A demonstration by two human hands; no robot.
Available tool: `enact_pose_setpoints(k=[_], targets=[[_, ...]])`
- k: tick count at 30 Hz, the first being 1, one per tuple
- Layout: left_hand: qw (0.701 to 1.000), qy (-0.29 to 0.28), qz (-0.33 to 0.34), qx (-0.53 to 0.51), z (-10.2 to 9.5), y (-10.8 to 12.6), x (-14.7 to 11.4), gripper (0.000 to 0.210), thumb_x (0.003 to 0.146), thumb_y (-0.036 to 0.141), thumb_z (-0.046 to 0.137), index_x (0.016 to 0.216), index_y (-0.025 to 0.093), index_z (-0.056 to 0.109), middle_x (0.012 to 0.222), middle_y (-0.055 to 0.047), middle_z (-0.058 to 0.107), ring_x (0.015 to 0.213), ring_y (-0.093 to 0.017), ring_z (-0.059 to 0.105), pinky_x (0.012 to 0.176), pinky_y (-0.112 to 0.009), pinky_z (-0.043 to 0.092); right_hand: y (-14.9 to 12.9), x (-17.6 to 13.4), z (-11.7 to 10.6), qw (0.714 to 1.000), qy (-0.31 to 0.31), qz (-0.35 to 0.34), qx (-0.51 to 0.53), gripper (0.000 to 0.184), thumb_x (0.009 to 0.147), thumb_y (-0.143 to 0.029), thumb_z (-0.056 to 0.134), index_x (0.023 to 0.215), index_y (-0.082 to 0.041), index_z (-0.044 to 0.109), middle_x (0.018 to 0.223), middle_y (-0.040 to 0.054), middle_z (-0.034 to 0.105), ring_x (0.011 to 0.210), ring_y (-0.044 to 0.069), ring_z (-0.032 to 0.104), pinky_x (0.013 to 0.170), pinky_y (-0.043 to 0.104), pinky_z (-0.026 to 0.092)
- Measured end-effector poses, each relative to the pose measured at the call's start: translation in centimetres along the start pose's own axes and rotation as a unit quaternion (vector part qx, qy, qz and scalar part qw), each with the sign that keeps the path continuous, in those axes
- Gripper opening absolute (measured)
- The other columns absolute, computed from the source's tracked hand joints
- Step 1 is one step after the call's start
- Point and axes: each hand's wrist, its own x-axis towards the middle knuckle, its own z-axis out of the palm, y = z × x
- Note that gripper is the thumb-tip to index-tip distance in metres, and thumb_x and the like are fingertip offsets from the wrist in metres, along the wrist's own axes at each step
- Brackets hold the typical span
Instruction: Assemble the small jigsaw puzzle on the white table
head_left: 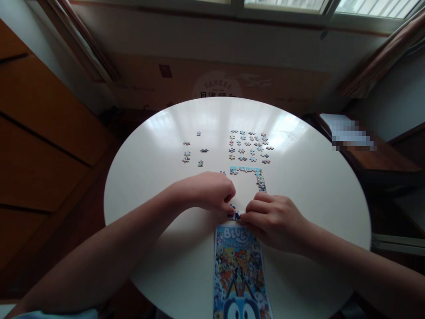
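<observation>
My left hand [214, 190] is curled, with its thumb and fingertips down on jigsaw pieces [233, 207] just above the picture sheet. From the other side my right hand [274, 217] pinches at a small white and dark blue jigsaw piece [238, 215] there. Both sets of fingertips nearly meet, and they hide part of these pieces. Beyond the hands lies a partly joined puzzle border [245, 169], with a top strip and a right side running down behind my right hand. One loose piece [222, 173] shows just past my left knuckles.
Loose jigsaw pieces [247, 144] lie in rough rows at the far right, and several more [186, 155] at the far left. A Bluey picture sheet [239, 270] lies at the near edge of the round white table [149, 177]. A wooden surface [361, 155] stands at right.
</observation>
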Motion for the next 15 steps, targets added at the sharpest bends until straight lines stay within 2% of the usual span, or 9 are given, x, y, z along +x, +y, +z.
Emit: enact_pose_setpoints(k=[4,11,15], targets=[[1.000,-0.005,-0.003,0.002,0.00,0.07,-0.04,0.028,0.082,0.041,0.073,0.066,0.019,0.066,0.064,-0.001,0.063,0.054,-0.013,0.043,0.052,-0.030,0.027,-0.35,0.05,-0.02,0.999,-0.023,0.026,0.008,0.016,0.096,-0.021,0.059,0.090,-0.021,0.074,0.079,0.0008,0.069,0.071,0.017,0.053,0.060,0.032,0.029],[1.000,-0.017,-0.016,0.004,-0.26,0.24,-0.05,0.030,0.082,0.044,0.072,0.067,0.019,0.066,0.064,-0.002,0.063,0.055,-0.013,0.044,0.052,-0.030,0.029,-0.36,-0.17,-0.27,0.998,-0.050,0.031,0.016,0.015,0.094,-0.019,0.059,0.095,-0.022,0.074,0.084,0.0014,0.071,0.074,0.017,0.053,0.061,0.032,0.030],[1.000,-0.012,-0.017,0.001,-0.15,0.20,0.03,0.030,0.082,0.044,0.072,0.066,0.019,0.065,0.064,-0.001,0.063,0.056,-0.013,0.044,0.052,-0.030,0.029,-0.48,-0.08,-0.09,0.997,-0.050,0.047,0.020,0.014,0.094,-0.020,0.059,0.093,-0.021,0.073,0.085,0.0016,0.071,0.074,0.017,0.053,0.060,0.031,0.029]])
